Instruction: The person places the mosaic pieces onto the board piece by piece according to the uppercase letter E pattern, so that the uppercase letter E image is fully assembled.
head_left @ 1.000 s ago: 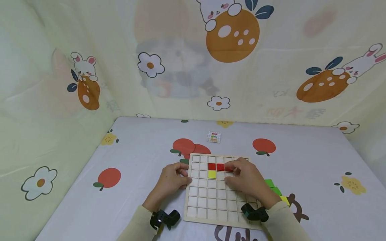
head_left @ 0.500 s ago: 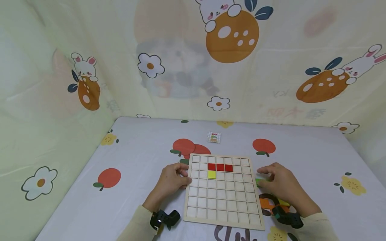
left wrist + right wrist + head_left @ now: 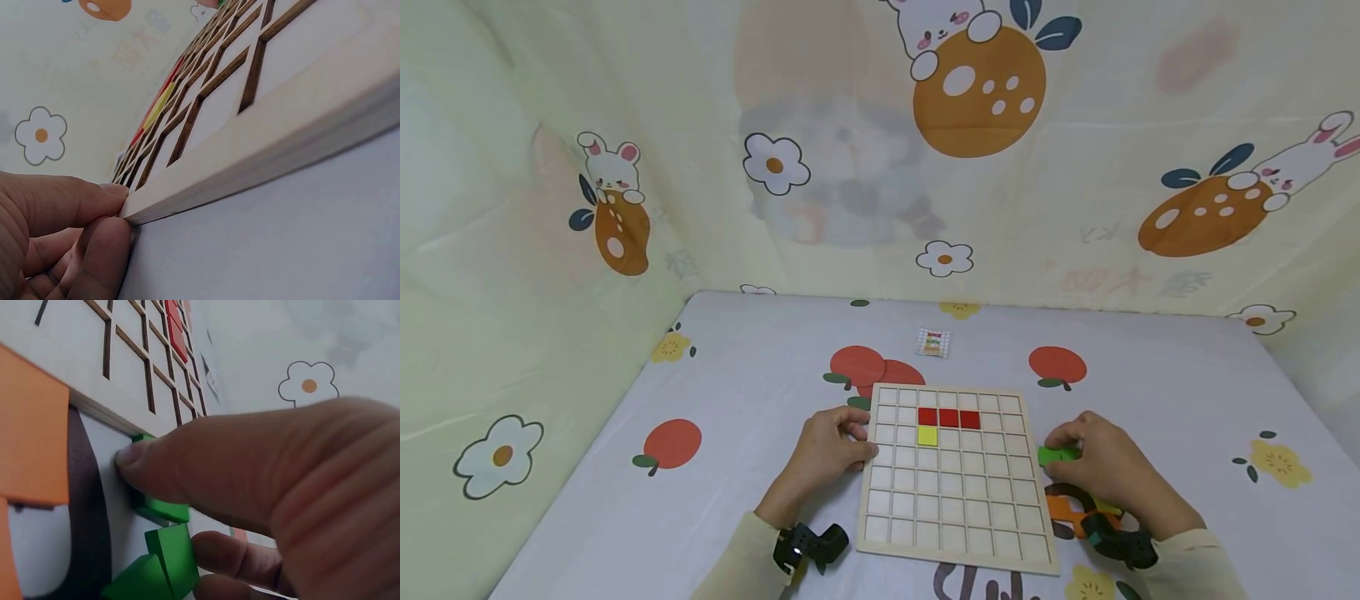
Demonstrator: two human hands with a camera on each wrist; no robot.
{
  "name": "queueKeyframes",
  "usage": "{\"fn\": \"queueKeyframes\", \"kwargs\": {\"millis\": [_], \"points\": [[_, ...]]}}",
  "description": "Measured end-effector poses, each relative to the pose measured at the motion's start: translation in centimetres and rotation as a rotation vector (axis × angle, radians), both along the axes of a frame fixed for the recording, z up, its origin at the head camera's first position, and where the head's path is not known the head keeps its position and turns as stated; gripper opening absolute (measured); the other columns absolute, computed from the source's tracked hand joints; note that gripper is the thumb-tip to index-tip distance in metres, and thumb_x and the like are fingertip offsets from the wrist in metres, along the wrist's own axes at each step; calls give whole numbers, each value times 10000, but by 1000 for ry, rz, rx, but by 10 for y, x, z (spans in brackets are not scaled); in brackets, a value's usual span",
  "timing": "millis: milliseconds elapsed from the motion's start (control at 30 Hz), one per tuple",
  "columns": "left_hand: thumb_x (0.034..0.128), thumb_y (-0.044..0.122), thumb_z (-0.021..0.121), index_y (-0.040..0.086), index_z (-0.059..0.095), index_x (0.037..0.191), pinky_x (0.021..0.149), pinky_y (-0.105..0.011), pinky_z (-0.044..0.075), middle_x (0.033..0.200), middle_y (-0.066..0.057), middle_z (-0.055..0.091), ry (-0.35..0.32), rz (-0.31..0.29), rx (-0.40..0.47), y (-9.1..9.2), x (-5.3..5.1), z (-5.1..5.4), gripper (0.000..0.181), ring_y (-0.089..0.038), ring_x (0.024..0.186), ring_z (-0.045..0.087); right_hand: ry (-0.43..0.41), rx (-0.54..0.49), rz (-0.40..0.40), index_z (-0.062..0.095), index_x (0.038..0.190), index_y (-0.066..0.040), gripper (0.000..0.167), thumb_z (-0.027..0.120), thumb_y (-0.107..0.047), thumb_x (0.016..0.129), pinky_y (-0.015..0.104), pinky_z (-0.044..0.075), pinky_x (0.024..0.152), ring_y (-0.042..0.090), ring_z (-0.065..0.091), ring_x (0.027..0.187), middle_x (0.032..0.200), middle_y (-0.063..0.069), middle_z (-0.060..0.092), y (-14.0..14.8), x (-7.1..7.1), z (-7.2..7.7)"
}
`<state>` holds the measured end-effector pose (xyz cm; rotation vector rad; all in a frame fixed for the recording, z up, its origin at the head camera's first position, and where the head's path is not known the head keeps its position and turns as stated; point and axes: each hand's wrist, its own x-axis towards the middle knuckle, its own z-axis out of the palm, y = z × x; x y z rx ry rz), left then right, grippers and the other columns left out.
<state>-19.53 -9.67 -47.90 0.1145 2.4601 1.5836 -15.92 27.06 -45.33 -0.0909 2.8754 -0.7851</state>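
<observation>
A wooden grid board lies on the table. Three red tiles sit in a row of its cells, and a yellow tile is below the leftmost one. My left hand grips the board's left edge, thumb on top and fingers against the side. Just off the right edge, my right hand has thumb and fingers around a green block. In the right wrist view the thumb covers part of a green block, and the fingers touch another green block.
Orange blocks and a yellow block lie beside the board, partly behind the right wrist camera. A small pattern card lies beyond the board. A printed curtain hangs behind the table.
My right hand has released the third red tile in its cell and moved right, off the board, to the green blocks, closing in on one. My left hand stays on the board's edge.
</observation>
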Motion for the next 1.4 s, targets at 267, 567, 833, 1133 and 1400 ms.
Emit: {"fn": "queueKeyframes", "kwargs": {"millis": [267,567,833,1133,1400], "points": [[839,11,840,-4,690,1233,586,-249,576,884,-60,626,-1,6,-9,0,-1,2,422,-149,665,594,-14,-90,-46,730,968,-121,196,847,-189,827,337,481,686,194,565,806,880,-6,664,-1,5,4],[842,15,836,5,692,1241,566,-219,564,890,-58,630,-6,6,-11,0,-1,3,425,-146,656,593,57,-176,-55,754,996,-119,109,798,-156,902,283,506,676,163,607,796,871,-23,700,-2,9,6],[846,20,836,9,690,1244,569,-216,562,893,-51,631,-17,8,-13,0,0,3,424,-141,657,591,-10,-314,-47,747,1071,-55,163,769,-140,933,270,562,658,174,681,762,912,36,705,-13,7,7],[838,19,842,-4,687,1238,582,-245,572,880,-51,631,-12,9,-11,-1,1,1,430,-141,650,593,-16,-194,-17,756,1137,-12,327,822,-71,822,284,541,643,161,630,795,933,21,704,-18,3,2],[836,14,840,-6,690,1233,571,-238,566,876,-43,636,-11,7,-16,0,-2,-2,425,-136,639,596,-9,-34,87,757,1095,-4,292,808,-103,825,315,515,687,164,559,798,877,-2,625,-22,-3,8]]}}
